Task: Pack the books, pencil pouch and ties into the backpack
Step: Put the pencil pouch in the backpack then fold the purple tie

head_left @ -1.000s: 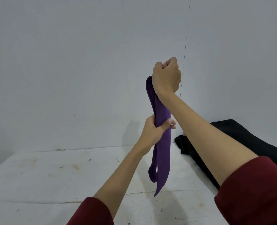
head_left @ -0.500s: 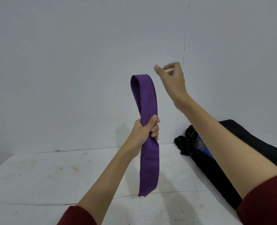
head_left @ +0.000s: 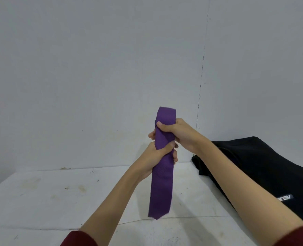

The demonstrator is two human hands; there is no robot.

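Left hand (head_left: 157, 155): raised in front of the body, fingers curled round the purple tie (head_left: 162, 185), thumb across its near face, gripping it just below the right hand.
Right hand (head_left: 179, 134): above the left and touching it, fingers wrapped round the tie's folded upper part, thumb lying across the front.
Left forearm: bare, rising from lower centre, dark red sleeve at the elbow.
Right forearm: bare, reaching in from lower right, dark red sleeve at the frame edge.

Even, soft light — faint shadows on table (head_left: 40, 201); slight edge distortion.
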